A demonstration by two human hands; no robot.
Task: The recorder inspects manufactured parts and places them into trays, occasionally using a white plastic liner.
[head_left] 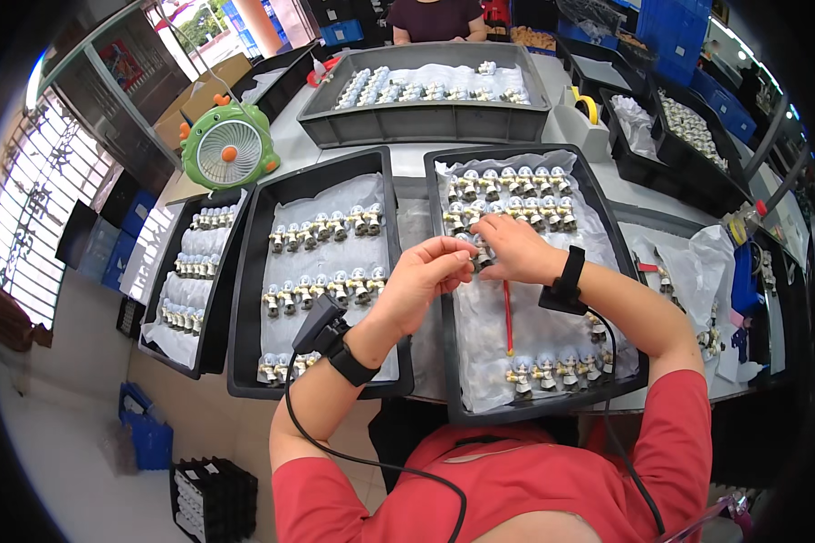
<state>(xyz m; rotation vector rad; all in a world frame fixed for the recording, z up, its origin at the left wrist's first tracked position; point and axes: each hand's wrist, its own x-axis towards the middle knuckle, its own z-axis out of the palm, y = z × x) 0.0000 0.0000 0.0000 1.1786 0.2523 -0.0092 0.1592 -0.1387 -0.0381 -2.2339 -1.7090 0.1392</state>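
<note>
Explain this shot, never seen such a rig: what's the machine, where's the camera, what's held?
No machine: these are a person's bare left hand and right hand, with black devices strapped to the wrists. The single picture comes from a head-worn fisheye camera looking down, so straight edges bend. On the table are trays with rows of figurines, plus a green fan. Both hands seem to share a grip on one small figurine; a thin red stick shows below.
</note>
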